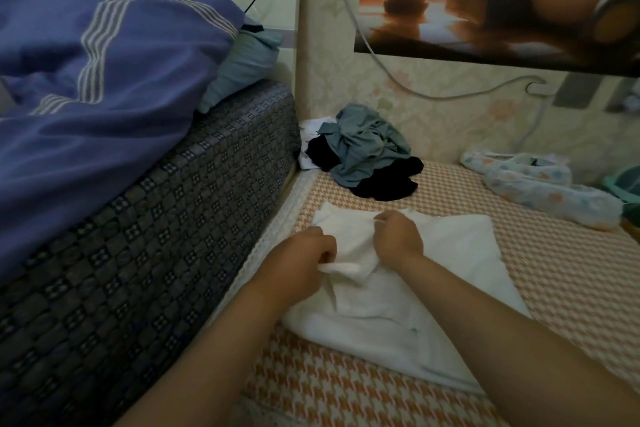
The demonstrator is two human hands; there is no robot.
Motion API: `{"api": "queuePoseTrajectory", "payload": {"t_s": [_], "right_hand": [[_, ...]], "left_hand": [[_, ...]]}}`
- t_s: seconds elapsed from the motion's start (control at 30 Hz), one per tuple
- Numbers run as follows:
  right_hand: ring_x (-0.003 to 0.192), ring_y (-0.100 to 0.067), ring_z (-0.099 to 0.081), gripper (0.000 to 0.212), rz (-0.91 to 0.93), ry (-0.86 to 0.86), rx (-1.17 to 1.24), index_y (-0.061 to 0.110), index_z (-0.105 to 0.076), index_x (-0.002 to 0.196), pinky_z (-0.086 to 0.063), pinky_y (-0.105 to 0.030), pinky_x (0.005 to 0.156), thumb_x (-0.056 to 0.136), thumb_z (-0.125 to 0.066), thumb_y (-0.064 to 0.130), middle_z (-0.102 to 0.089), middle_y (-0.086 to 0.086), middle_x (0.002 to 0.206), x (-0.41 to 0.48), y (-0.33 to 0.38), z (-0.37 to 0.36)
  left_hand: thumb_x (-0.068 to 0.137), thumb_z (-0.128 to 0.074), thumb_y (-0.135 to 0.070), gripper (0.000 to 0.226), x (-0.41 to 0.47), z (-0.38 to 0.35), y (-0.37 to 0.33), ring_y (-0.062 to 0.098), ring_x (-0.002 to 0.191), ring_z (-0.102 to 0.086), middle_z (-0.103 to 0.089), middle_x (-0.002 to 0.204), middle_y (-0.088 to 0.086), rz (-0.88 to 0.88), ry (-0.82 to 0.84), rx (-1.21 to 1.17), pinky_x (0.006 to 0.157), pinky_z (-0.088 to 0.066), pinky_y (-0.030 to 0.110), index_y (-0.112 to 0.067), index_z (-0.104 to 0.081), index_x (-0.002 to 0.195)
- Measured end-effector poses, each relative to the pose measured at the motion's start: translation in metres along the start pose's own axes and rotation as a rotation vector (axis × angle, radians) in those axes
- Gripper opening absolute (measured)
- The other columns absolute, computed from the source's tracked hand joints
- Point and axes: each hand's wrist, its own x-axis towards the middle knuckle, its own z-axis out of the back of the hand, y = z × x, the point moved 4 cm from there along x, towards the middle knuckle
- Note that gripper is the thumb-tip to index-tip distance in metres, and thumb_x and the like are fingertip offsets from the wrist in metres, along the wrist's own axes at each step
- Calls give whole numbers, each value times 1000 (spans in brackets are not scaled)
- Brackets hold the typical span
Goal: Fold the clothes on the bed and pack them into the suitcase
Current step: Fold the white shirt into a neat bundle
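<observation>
A white garment (433,295) lies spread on the orange-and-white houndstooth bed sheet (554,288) in the middle of the view. My left hand (304,256) pinches a folded edge of it near its left side. My right hand (398,236) grips the fabric a little farther up, close to the top edge. Behind them, in the corner by the wall, sits a crumpled pile of clothes: a grey-blue piece (367,146) on top of black ones (388,184) and a white one (311,135). No suitcase is in view.
A tall patterned dark mattress side (156,236) rises along the left, topped by a purple striped duvet (104,62) and a teal pillow (242,69). A floral bundle (540,191) lies at the right by the wall. A grey cable (450,94) hangs across the wallpaper.
</observation>
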Motion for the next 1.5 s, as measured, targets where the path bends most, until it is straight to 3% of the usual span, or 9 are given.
{"api": "queuePoseTrajectory", "payload": {"t_s": [0.2, 0.43, 0.57, 0.77, 0.87, 0.97, 1.07, 1.27, 1.5], "right_hand": [[119, -25, -54, 31, 38, 186, -446, 19, -58, 122, -40, -36, 101, 93, -53, 27, -59, -5, 129, 7, 5, 4], [124, -30, -50, 40, 390, 122, -206, 20, -52, 138, -39, -37, 100, 99, -46, 27, -55, -8, 137, 15, 62, -24], [129, -32, -46, 40, 277, 323, -401, 21, -57, 131, -26, -45, 112, 102, -41, 45, -56, -8, 135, 25, 73, -65], [115, -29, -51, 21, 440, 130, -518, 25, -69, 106, -30, -45, 103, 96, -56, 38, -64, -2, 112, 41, 88, -70], [103, -39, -57, 40, 859, -19, -479, 13, -63, 118, -44, -43, 81, 79, -70, 7, -55, -17, 114, 31, 93, -80], [117, -35, -52, 60, 1068, 199, -581, 25, -53, 138, -52, -44, 80, 83, -63, 1, -45, -11, 141, 28, 94, -83], [118, -31, -52, 61, 1083, 397, -796, 29, -47, 143, -50, -41, 82, 87, -62, 11, -48, -5, 138, 25, 90, -78], [92, -36, -63, 27, 929, 225, -475, 9, -71, 108, -50, -41, 76, 85, -57, 1, -65, -16, 106, 28, 65, -11], [85, -32, -64, 13, 676, 53, -263, 10, -66, 95, -51, -42, 72, 87, -57, 15, -68, -11, 96, 26, -27, 88]], "left_hand": [[81, -66, -16, 15, -30, -9, -10, -1, 70, -58, -63, 70, -22, 112, 608, -213, 71, -54, 20, -26, -76, 87], [92, -55, -31, 14, -3, 6, 13, 15, 78, -59, -63, 80, -3, 377, -32, -226, 66, -47, 29, -20, -63, 89], [81, -71, -40, 50, -13, -22, 18, 21, 107, -56, -57, 119, 4, 443, 248, -152, 79, -41, 26, -16, -51, 121], [73, -81, -44, 92, -15, -31, 33, 22, 125, -46, -44, 141, 7, 526, 325, -204, 94, -41, 26, -11, -31, 144], [71, -78, -51, 85, -16, -29, 37, 21, 117, -53, -51, 135, 6, 595, 357, -232, 81, -42, 23, -12, -45, 138], [81, -65, -48, 52, -11, -25, 34, 20, 91, -58, -63, 114, 7, 583, 294, -243, 58, -38, 24, -12, -60, 118], [85, -60, -37, 42, -9, -22, 27, 21, 88, -57, -63, 111, 10, 602, 306, -234, 54, -36, 23, -9, -60, 116], [76, -64, -27, 46, 2, -12, -3, 28, 100, -61, -59, 109, 17, 592, 389, -267, 60, -47, 31, -1, -59, 114], [81, -68, -27, 20, 36, -1, -90, 12, 74, -51, -55, 91, -1, 372, 357, -353, 60, -41, 25, -17, -59, 97]]}}
